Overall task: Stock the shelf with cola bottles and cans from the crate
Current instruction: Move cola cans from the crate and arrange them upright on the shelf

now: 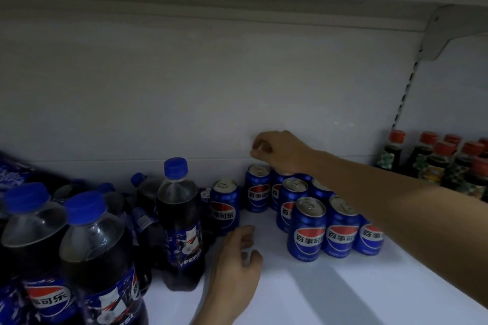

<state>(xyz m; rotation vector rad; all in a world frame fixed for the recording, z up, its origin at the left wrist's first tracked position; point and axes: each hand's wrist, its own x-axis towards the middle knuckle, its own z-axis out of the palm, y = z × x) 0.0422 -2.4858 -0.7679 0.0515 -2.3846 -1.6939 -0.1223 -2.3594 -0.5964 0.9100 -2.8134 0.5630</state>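
Note:
Several blue cola cans (306, 229) stand in rows on the white shelf (330, 293), with one can (224, 206) apart to their left. Dark cola bottles (179, 221) with blue caps fill the shelf's left side. My right hand (280, 152) reaches to the back wall and hovers just above the rear cans (257, 187), its fingers curled into a loose fist with nothing visible in it. My left hand (237, 256) hangs over the shelf front between the bottles and the cans, fingers relaxed and half curled, holding nothing. The crate is out of view.
Dark sauce bottles with red caps (446, 163) stand at the right end of the shelf. An upper shelf on a bracket (438, 37) hangs overhead. Bare shelf surface lies in front of the cans and between the lone can and the rows.

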